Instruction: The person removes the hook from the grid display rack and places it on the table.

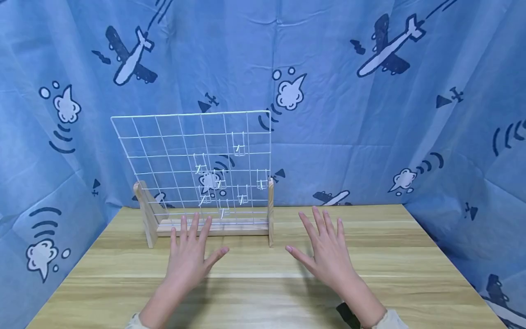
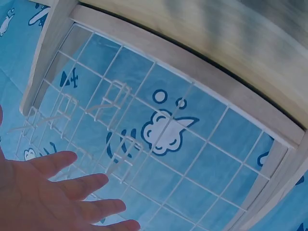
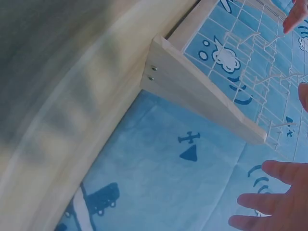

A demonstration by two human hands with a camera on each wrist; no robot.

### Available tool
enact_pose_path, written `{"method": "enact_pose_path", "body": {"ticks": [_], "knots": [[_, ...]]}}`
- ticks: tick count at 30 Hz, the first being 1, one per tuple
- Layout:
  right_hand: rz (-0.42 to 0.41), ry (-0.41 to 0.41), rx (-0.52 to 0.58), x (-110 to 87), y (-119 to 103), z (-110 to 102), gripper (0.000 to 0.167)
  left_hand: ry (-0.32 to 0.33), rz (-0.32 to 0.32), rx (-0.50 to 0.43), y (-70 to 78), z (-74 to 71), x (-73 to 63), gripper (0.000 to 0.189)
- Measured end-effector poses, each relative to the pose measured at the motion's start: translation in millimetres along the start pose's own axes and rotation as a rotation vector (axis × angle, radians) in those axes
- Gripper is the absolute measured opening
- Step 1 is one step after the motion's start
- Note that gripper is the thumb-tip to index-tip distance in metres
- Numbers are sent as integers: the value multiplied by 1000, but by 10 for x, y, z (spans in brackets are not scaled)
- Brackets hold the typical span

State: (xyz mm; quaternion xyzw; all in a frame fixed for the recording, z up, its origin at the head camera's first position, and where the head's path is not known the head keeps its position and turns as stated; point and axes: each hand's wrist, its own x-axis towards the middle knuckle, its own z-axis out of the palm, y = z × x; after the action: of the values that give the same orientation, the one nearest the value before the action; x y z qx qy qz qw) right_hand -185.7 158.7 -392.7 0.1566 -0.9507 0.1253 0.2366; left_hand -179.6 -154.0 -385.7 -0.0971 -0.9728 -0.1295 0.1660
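Observation:
A white wire grid rack (image 1: 172, 155) stands upright in a wooden base (image 1: 242, 228) at the back left of the table. Several white wire hooks (image 1: 239, 150) hang on its middle and right part. My left hand (image 1: 189, 256), palm down with fingers spread, hovers in front of the rack and overlaps the base in the head view. Spread as well, my right hand (image 1: 328, 256) is over the table to the right of the rack. Both hold nothing. In the left wrist view, the left fingers (image 2: 86, 185) overlap the lower hooks.
The wooden table (image 1: 263, 283) runs back to a blue curtain (image 1: 328, 137) printed with planes and clouds, which also closes in both sides. A small black item (image 1: 347, 314) shows beside the right wrist. Two screws fasten the wooden side support (image 3: 192, 91).

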Motion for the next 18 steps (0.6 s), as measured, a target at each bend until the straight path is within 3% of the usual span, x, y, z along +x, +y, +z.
{"method": "enact_pose_path", "body": {"ticks": [8, 18], "knots": [[-18, 21, 14, 54, -25, -34, 81, 38, 19, 11, -21, -99, 22, 80], [-57, 69, 40, 140, -59, -87, 77, 134, 102, 9, -110, -278, 82, 58]]}}
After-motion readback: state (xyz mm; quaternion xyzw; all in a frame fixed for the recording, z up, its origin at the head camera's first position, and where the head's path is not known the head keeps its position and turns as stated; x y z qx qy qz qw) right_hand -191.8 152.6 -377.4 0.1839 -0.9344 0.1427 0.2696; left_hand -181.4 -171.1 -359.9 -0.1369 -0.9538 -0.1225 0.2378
